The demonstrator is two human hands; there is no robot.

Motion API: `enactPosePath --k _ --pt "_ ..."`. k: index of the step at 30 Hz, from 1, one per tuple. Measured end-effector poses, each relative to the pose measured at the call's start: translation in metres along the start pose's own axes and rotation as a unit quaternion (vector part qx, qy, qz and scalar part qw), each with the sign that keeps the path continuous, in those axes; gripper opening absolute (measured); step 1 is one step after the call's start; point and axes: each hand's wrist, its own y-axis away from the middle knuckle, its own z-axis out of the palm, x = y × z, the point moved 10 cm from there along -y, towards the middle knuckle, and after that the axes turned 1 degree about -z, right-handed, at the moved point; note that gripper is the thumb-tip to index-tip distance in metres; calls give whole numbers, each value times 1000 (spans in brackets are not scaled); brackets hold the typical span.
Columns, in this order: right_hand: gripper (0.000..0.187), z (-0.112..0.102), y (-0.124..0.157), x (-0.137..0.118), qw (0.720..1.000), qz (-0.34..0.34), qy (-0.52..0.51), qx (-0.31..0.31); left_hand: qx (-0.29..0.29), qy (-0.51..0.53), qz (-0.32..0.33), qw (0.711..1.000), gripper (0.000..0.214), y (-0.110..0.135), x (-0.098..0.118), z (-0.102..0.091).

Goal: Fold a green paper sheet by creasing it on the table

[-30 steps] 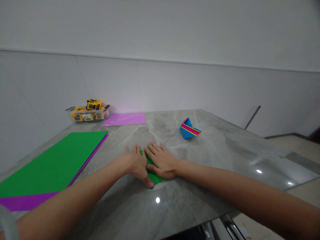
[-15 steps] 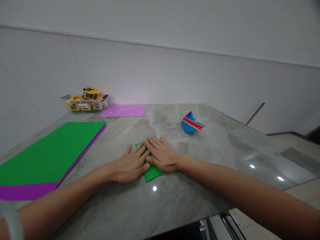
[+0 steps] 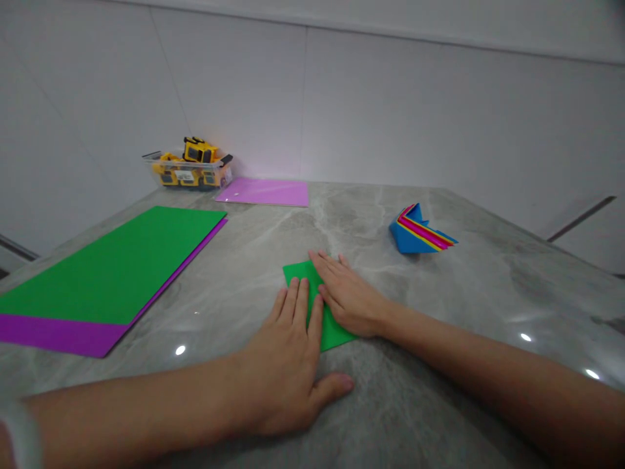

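A small green sheet of folded paper (image 3: 336, 333) lies flat on the grey marbled table (image 3: 254, 260) in front of me. My left hand (image 3: 293, 358) is open, with its fingertips pressing on the paper's left part and its thumb stretched out over the tabletop. Flat along the paper's right edge rests my right hand (image 3: 349, 296), its fingers extended and pointing away from me. The hands are slightly apart, and between and below them the green surface shows. Part of the paper is hidden under both hands.
To the left, a large green sheet (image 3: 122, 260) covers a purple sheet (image 3: 63, 335). A clear plastic box (image 3: 188, 176) of yellow toy vehicles stands at the back left, beside a pink sheet (image 3: 268, 192). A blue folded-paper piece with coloured stripes (image 3: 415, 238) sits at the right.
My left hand has slid toward me and apart from the right hand, uncovering more of the green paper. The camera view has shifted, so the surroundings appear moved.
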Motion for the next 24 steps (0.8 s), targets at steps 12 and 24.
enactPosePath --k 12,24 --pt "63 -4 13 12 983 145 104 39 38 -16 -2 999 86 -4 -8 -11" --pt "62 -2 20 -1 984 151 95 13 -57 -15 51 997 86 -31 -61 -24"
